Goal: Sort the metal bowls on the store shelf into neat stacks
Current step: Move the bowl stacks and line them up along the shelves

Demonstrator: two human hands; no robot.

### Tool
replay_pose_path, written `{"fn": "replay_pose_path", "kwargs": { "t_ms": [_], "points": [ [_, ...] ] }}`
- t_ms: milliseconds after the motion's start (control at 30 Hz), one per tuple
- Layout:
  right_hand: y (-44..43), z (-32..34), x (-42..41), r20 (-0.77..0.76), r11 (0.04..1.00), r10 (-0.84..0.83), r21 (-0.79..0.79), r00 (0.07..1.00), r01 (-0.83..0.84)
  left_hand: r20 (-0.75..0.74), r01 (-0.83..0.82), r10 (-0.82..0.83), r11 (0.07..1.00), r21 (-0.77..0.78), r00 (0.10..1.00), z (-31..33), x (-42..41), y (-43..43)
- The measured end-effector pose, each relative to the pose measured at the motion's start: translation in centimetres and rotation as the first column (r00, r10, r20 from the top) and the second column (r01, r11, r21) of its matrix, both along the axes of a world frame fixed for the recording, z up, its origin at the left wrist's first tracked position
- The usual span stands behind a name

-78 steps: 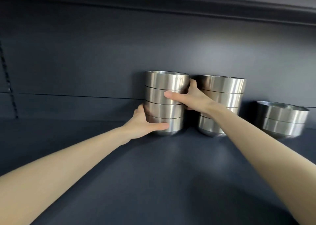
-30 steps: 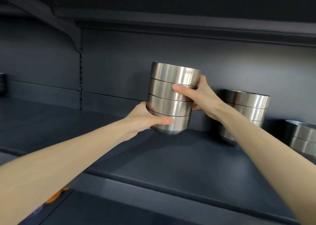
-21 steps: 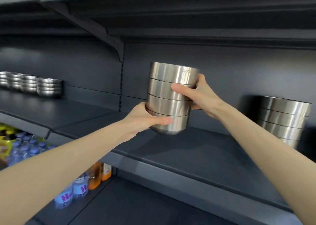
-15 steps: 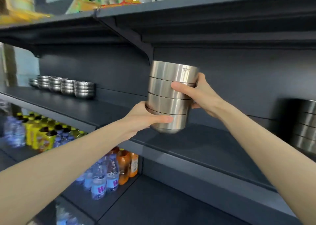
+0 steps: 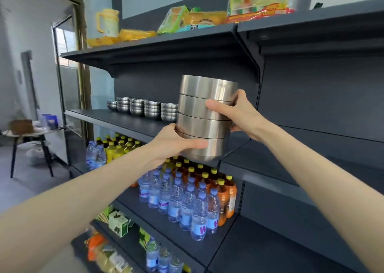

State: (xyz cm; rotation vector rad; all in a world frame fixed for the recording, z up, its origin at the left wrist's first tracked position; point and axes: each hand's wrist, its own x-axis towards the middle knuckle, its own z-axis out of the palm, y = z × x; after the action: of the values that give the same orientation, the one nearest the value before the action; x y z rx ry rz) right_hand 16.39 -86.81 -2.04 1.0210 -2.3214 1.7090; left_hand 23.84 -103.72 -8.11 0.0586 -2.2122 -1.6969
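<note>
Bottles (image 5: 116, 148) with yellow caps stand at the far left on the lower shelf, and above them rows of small metal bowls (image 5: 143, 108) sit in short stacks on the dark middle shelf (image 5: 108, 119). Next to the right, the left hand (image 5: 174, 144) is closed around the bottom bowl of a stack of four bowls (image 5: 204, 117), thumb across the front. This stack is held in the air in front of the shelf and touches no board; it hides part of the shelf edge and the last small stack behind it. Water bottles (image 5: 187, 206) with blue caps stand below. On the right the right hand (image 5: 239, 114) grips the upper bowls, fingers behind, thumb in front. Snack bags (image 5: 195, 19) lie on the top shelf.
</note>
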Motion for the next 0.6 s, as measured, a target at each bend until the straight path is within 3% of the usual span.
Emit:
{"fn": "replay_pose_path", "kwargs": {
  "t_ms": [267, 600],
  "points": [
    [-10.5, 0.3, -3.6, -0.02, 0.999, 0.051, 0.011, 0.999, -0.05, -0.04, -0.03, 0.03, 0.999, 0.017, 0.999, -0.1, -3.3, -10.1],
    [-20.6, 0.7, -14.1, 0.006, 0.999, 0.043, 0.012, 0.999, -0.043, -0.022, -0.051, 0.052, 0.999, 0.014, 0.998, 0.4, -13.9, -20.4]
  ]
}}
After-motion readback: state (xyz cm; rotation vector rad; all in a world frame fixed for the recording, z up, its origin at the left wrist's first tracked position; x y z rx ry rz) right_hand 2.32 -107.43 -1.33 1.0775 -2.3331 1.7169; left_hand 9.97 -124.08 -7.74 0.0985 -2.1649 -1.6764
